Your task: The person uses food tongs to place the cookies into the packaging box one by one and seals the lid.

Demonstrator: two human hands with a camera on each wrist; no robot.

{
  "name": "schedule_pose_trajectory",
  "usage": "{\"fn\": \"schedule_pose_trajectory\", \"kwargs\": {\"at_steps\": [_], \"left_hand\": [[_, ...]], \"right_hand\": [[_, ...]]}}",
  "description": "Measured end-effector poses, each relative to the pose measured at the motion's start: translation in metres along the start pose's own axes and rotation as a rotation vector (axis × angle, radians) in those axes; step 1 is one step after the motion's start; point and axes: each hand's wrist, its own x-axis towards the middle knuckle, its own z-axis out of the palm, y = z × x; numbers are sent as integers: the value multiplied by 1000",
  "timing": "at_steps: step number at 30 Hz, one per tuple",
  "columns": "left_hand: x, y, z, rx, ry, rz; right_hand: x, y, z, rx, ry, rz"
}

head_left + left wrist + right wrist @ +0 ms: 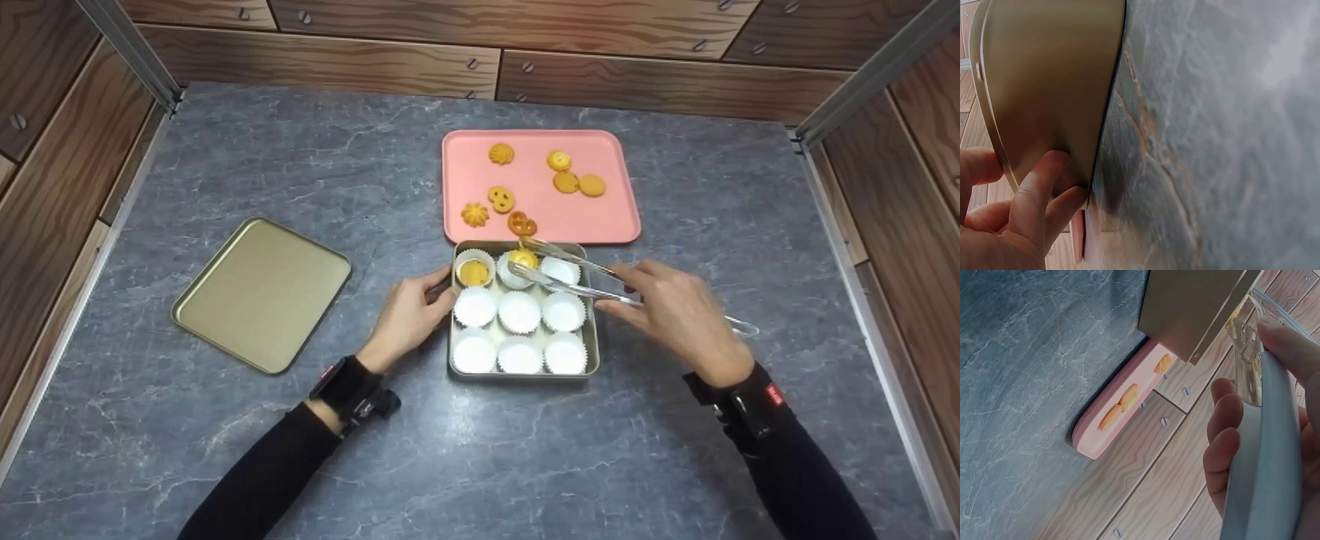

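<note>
My right hand (679, 315) grips clear-tipped tongs (1269, 455) with pale handles. Their tips lie around a yellow ring-shaped cookie (526, 258) at the top middle paper cup of a gold square tin (592, 352); whether it touches the cup, I cannot tell. White paper cups (519, 312) fill the tin in rows. A flat cookie (473, 273) sits in the top left cup. My left hand (409, 311) rests its fingertips against the tin's left side; in the left wrist view, fingers (1036, 197) press on its outer wall.
Behind the tin lies a pink tray (570, 221) with several cookies, among them a pretzel-shaped one (522, 223) near its front edge. A gold lid (262, 296) lies on the marbled table at the left. Wood-patterned walls (375, 60) border the table.
</note>
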Motion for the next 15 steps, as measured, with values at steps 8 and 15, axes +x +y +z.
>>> {"fn": "schedule_pose_trajectory", "kwargs": {"at_steps": [8, 15], "left_hand": [[-1, -1, 0, -3, 8, 21], [-1, -2, 0, -4, 8, 29]], "right_hand": [[3, -2, 3, -56, -16, -23], [6, -4, 5, -80, -35, -27]]}}
